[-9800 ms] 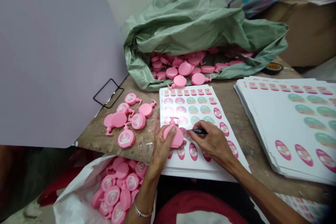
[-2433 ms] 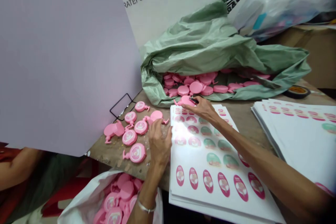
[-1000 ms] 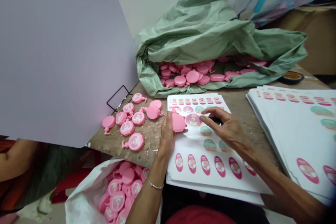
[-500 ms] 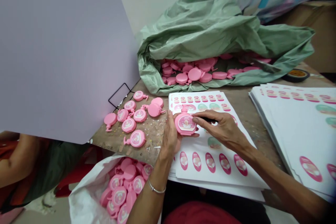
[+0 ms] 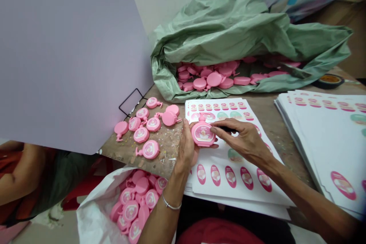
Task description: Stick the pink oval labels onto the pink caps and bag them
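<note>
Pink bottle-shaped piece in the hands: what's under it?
A stack of printed label sheets lies under the pink plastic bottle-shaped piece, held by the left hand and right hand. The piece covers whatever is printed directly beneath it.

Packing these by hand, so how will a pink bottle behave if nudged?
Probably light and stiff: the pink bottle looks like hollow moulded plastic, and the left hand cradles it easily. Its flat faces suggest it won't roll, since the bottles on the bench lie flat.

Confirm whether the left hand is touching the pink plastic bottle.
Touching: the head view shows the left hand pressed against the lower left edge of the pink plastic bottle, with no gap between them.
</note>
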`<state>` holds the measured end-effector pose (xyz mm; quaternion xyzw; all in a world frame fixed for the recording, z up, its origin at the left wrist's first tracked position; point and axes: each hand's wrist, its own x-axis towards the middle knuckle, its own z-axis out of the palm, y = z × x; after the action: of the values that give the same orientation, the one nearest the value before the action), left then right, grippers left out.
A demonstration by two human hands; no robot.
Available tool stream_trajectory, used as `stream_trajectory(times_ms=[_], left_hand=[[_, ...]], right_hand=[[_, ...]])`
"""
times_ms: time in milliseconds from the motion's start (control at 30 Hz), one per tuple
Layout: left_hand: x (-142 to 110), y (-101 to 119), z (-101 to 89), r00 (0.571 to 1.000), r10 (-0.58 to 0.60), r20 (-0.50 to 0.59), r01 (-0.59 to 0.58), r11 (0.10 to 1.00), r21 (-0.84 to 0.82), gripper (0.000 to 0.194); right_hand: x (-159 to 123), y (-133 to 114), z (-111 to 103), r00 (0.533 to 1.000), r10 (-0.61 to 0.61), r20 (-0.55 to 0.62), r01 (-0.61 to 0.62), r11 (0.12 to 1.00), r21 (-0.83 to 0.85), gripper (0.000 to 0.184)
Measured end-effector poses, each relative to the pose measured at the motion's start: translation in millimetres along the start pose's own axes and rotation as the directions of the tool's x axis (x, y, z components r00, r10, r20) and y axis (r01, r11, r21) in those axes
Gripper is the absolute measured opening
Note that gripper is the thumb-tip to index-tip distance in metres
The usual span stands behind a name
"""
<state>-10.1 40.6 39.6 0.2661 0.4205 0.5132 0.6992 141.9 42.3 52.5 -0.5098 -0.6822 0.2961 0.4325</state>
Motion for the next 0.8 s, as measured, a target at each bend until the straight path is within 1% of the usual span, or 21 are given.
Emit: stream_trajectory(times_ms=[467, 800], left_hand=[[-1.7, -0.2, 0.7, 1.000, 0.016, -0.017, -0.016, 1.000, -0.008, 0.062], [-4.2, 3.9, 3.4, 0.999, 0.011, -0.037, -0.011, 1.000, 0.007, 0.063]], right_hand=[[-0.3, -1.2, 0.1, 0.999, -0.034, -0.005, 0.034, 0.999, 0.012, 0.018], [0.0, 1.7, -0.9, 1.000, 0.006, 0.002, -0.006, 0.998, 0.065, 0.019]])
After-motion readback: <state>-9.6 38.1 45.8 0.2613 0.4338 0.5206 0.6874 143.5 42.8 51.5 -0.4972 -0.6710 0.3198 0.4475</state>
